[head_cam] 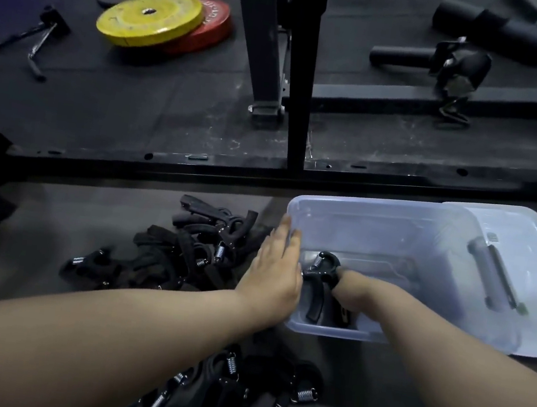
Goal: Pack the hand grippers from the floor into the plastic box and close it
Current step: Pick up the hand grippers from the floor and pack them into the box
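Note:
A clear plastic box (377, 205) stands open on the dark floor at the right. Its lid (534, 267) lies flat beside and partly under it, handle up. My right hand (353, 288) reaches down into the box's near left corner and grips a black hand gripper (320, 276) with a steel spring; the fingers are mostly hidden behind it. My left hand (273, 270) hovers flat, fingers straight, at the box's left wall and holds nothing. Several black hand grippers (187, 254) lie piled left of the box. Another heap of hand grippers (240, 384) lies near me under my arms.
A black rack base beam (198, 165) runs across the floor just beyond the box, with an upright post (303, 73) rising from it. Yellow (149, 19) and red (215, 26) weight plates lie at the back left. Foam-padded bars (481, 26) sit at the back right.

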Demonstrator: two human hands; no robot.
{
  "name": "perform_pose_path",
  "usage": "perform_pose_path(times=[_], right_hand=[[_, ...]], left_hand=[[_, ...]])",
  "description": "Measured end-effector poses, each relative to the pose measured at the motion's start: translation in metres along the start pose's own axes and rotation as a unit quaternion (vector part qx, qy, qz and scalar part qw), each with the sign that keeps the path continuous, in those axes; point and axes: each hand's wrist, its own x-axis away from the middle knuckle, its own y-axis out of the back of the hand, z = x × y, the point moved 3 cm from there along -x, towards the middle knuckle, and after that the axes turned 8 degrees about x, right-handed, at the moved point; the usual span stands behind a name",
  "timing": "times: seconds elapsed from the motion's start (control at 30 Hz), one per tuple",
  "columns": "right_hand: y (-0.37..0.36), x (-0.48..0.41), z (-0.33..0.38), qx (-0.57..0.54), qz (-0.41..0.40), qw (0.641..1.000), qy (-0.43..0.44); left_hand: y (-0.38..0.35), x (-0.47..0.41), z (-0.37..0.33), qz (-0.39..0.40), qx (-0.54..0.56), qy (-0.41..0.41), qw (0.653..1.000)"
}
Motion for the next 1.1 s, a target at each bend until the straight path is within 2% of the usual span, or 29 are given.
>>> perform_pose_path(times=[0.17,0.3,0.43,0.57,0.7,0.87,1.0,1.1], right_hand=[[0.031,0.041,0.025,-0.158,-0.137,0.978,0.019],[0.036,0.085,0.064,-0.150,-0.207,0.962,0.099],[0.010,0.116,0.099,-0.125,-0.199,0.953,0.189],[-0.013,0.115,0.114,-0.052,-0.183,0.972,0.138],[-0.020,0.112,0.115,-0.012,-0.218,0.968,0.121],[-0.021,0.110,0.111,-0.030,-0.211,0.969,0.126],[-0.020,0.111,0.110,-0.038,-0.205,0.971,0.120],[-0.019,0.111,0.110,-0.035,-0.202,0.972,0.115]], left_hand=[[0.006,0.004,-0.002,0.010,-0.027,-0.018,0.999],[0.022,0.007,-0.002,0.023,-0.068,-0.049,0.996],[0.043,0.017,0.011,0.078,-0.057,-0.029,0.995],[0.079,0.041,0.027,0.157,-0.146,0.025,0.976],[0.104,0.044,0.051,0.154,-0.214,0.019,0.965],[0.056,0.052,0.087,0.172,-0.175,0.065,0.967],[0.006,0.054,0.092,0.198,-0.251,0.032,0.947],[-0.013,0.048,0.102,0.214,-0.291,0.057,0.931]])
